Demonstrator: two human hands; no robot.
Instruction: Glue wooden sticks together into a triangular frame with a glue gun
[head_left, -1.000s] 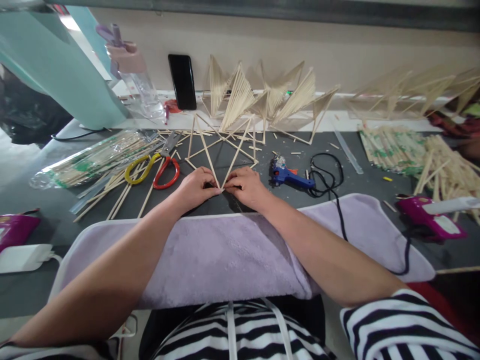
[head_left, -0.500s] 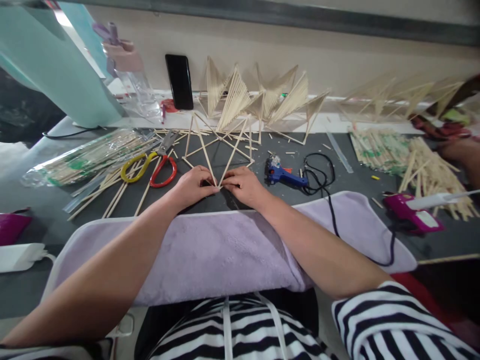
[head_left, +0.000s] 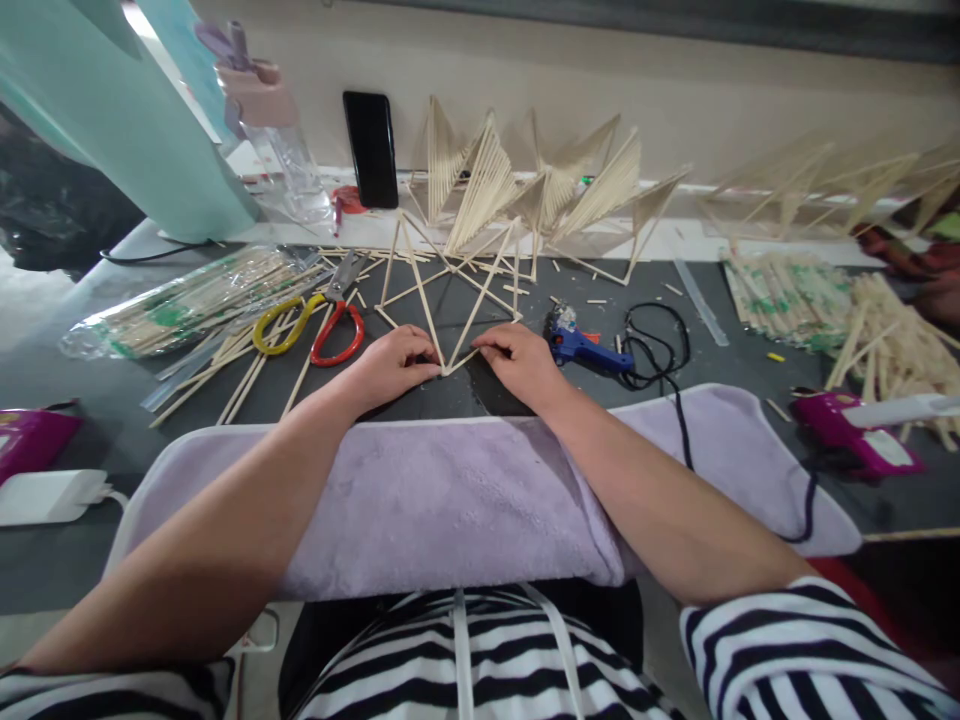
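Note:
A star-like frame of thin wooden sticks [head_left: 421,296] stands on the dark grey table, its near corner pointing at me. My left hand [head_left: 399,366] is closed at the left of that corner, fingers pinched on the frame's sticks. At the right, my right hand [head_left: 519,362] pinches a stick that runs out from the same corner. Both hands' fingertips are partly hidden. A blue glue gun [head_left: 589,352] lies just right of my right hand. Scissors [head_left: 330,318] with one yellow and one red handle lie left of my left hand.
Finished stick structures [head_left: 487,180] stand along the wall beside a phone [head_left: 372,150] and a bottle [head_left: 274,140]. Bagged sticks [head_left: 195,300] lie left; loose sticks [head_left: 892,350] lie right. A lilac cloth [head_left: 450,500] covers the table's front edge. Another person's hand [head_left: 939,298] shows far right.
My right hand has moved right, away from the near corner, along a stick. My left hand stays by the corner. The whole view has shifted slightly.

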